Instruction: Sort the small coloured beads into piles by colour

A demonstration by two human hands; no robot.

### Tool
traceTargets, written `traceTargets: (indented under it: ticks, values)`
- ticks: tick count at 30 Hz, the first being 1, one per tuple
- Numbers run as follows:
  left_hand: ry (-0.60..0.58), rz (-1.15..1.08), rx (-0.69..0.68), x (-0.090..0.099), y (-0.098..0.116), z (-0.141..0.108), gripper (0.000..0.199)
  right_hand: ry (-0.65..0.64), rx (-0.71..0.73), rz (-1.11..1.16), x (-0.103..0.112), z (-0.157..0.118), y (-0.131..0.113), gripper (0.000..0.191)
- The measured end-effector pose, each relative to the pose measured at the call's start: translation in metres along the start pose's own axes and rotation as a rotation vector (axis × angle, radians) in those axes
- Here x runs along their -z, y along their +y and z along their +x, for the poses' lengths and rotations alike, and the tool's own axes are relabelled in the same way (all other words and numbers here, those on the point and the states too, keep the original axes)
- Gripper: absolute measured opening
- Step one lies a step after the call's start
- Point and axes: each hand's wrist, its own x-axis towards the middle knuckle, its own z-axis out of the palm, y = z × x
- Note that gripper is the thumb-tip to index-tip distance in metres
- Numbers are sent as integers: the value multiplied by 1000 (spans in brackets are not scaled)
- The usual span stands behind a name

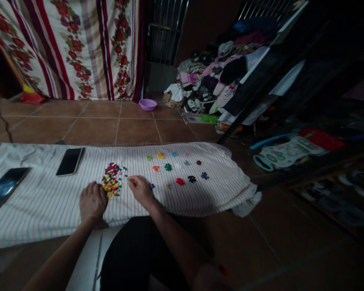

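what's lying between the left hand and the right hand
A loose heap of small multicoloured pieces lies between the left hand and right hand, as the head view shows.

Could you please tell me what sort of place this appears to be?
It is probably a room in a home, judging by the floral curtain, the heap of clothes and the purple basin on the tiled floor.

Left hand (93, 201): palm down, just left of a messy heap of tiny multicoloured pieces (112, 184)
Right hand (140, 190): fingertips pinched, can't tell on what
Little single-colour clusters (180, 182): dotted across the white striped cloth (57, 206), right side
Black glossy phones (70, 161): two, lying left
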Motion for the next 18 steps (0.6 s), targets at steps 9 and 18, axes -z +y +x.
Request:
traceTargets:
  ticks: [9, 18]
  values:
    - [-5, 14, -10, -2, -1, 0, 28, 126, -179, -161, 49, 81, 55, 21]
    - [21, 35, -5, -5, -2, 0, 27, -17, -307, -526, 60, 116, 63, 19]
